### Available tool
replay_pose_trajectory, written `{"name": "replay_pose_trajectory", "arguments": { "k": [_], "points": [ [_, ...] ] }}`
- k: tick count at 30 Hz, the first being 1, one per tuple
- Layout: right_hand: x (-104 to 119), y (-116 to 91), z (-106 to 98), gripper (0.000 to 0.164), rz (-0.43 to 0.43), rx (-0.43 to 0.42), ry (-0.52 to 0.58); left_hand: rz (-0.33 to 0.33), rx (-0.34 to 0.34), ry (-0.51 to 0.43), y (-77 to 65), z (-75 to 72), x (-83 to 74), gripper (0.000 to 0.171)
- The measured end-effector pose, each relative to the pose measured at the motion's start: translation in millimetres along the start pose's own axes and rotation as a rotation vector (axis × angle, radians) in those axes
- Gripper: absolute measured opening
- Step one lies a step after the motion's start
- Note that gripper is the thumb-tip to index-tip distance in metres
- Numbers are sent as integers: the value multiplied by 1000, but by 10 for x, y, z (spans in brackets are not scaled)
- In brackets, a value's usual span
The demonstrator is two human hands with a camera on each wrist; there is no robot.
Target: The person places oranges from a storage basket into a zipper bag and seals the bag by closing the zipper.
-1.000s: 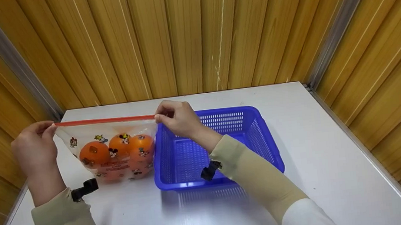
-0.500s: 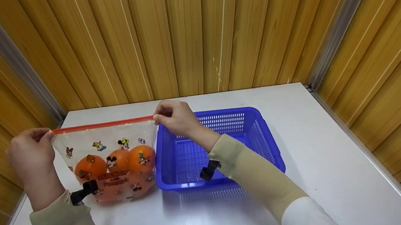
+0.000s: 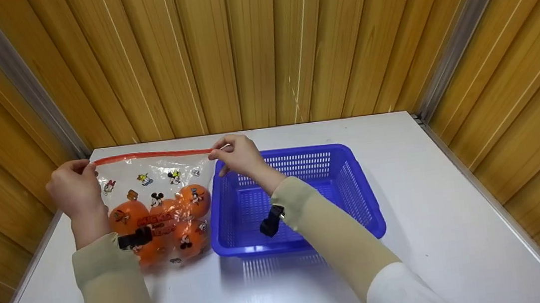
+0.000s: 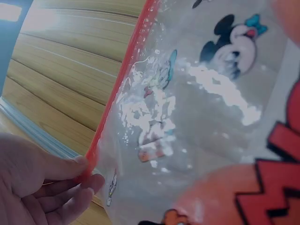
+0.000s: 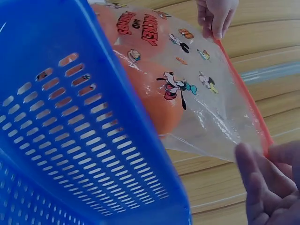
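Observation:
A clear zip bag (image 3: pixel 139 172) with cartoon prints and a red zip strip along its top hangs at the left, over the white table. Several oranges (image 3: pixel 194 199) lie in its lower part. My left hand (image 3: pixel 75 189) pinches the left end of the red strip between thumb and fingers, seen close up in the left wrist view. At the strip's other end, my right hand (image 3: pixel 240 158) pinches the corner above the basket's left rim. Between the hands the strip is nearly straight, and along its length it looks closed. My left wrist hides some of the bag's lower left.
A blue plastic basket (image 3: pixel 299 242) with slotted walls stands right of the bag, whose right side is close against it. Its visible floor is bare. White table surface (image 3: pixel 459 232) extends to the right and front. Wood-look panels (image 3: pixel 249 48) rise behind and on both sides.
My left hand has moved right and slightly up, bringing the bag's left end closer to the basket. The bag dropped lower at first, then its strip rose. My right hand has barely shifted.

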State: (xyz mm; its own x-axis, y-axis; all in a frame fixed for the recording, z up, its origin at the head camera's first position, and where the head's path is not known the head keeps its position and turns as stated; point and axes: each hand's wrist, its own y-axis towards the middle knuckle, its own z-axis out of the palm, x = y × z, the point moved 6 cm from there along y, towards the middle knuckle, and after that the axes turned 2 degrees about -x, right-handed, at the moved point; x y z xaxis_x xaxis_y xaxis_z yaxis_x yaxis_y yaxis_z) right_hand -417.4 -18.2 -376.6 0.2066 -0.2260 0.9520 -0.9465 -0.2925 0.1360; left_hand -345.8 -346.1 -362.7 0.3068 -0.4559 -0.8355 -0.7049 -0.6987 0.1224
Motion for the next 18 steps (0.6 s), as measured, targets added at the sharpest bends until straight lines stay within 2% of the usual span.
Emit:
{"name": "replay_pose_trajectory", "arguments": {
  "k": [3,7,10,14,16,18],
  "points": [
    [-79,-14,-37,31,44,62,-29,-12,25,-20,48,149,60,38],
    [-162,-67,-163,37,74,127,-124,27,127,27,90,370,104,43],
    [-200,-96,-309,34,81,145,-182,61,243,142,105,519,104,55],
    [-230,-98,-569,34,100,127,-229,16,417,304,65,678,65,79],
    [-248,-85,-723,38,124,103,-250,-16,478,370,7,739,-4,88],
    [-267,-69,-887,46,156,69,-284,-10,522,453,-78,788,-117,94]
  ]
}}
